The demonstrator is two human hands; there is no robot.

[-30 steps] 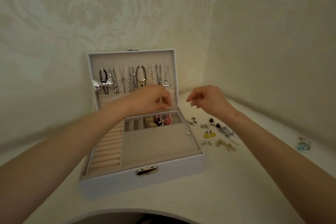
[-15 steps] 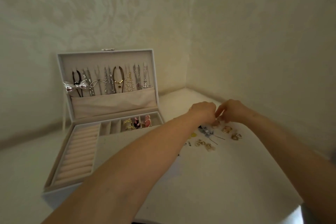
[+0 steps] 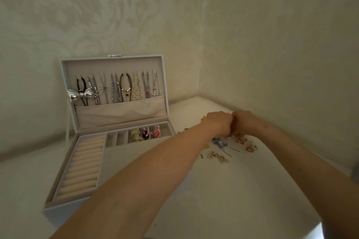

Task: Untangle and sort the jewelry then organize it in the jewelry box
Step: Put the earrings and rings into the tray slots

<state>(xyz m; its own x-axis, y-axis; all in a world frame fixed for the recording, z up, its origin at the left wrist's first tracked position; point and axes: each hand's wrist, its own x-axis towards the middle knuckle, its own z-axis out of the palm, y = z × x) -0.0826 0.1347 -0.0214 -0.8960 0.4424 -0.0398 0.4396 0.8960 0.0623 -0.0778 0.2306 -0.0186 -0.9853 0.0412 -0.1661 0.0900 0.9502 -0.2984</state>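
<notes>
Jewelry [image 3: 220,143] is spread in a small loose pile on the white worktop [image 3: 223,209], just to the right of the open jewelry box [image 3: 64,198]. A pair of gold hoops [image 3: 241,140] can be seen in the pile. The left hand [image 3: 219,123] and the right hand [image 3: 245,123] are held right above it, pressed together, fingers curled down; whether anything is pinched cannot be told. In the box, a few pieces [image 3: 145,134] are kept in the small back slots, and necklaces [image 3: 118,88] are hung in the raised lid.
</notes>
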